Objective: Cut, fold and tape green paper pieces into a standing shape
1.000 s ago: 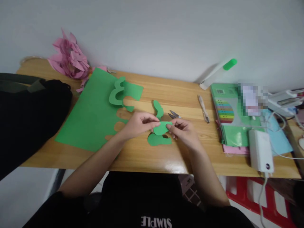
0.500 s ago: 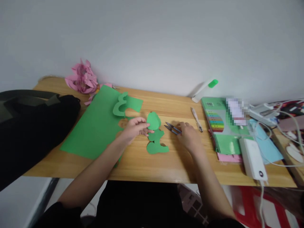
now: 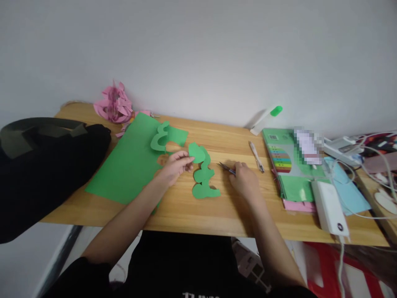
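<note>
Between thumb and fingers, my left hand (image 3: 177,166) pinches a small rounded green paper cutout (image 3: 196,152) above the table. Beneath and just right of it lie more green paper pieces (image 3: 204,174) with wavy, lobed edges, in a column toward me. My right hand (image 3: 244,177) is closed around the handles of dark thread snips (image 3: 228,168). Their blades point left toward the pieces and look nearly together, apart from any paper. Left of my left hand is a large green paper sheet (image 3: 124,165) with a curled scalloped strip (image 3: 159,138) on it.
Crumpled pink paper (image 3: 113,103) sits at the back left, near a black bag (image 3: 62,169). Toward the right are a pen (image 3: 256,157), a green-capped white stick (image 3: 266,120), a pack of coloured paper (image 3: 282,159), a blurred phone (image 3: 307,145), a white power bank (image 3: 329,207) and cables.
My left hand has drawn the held cutout slightly left, off the piece below it. In my right hand, the snips' blades have come together from a spread position and the grip has closed.
</note>
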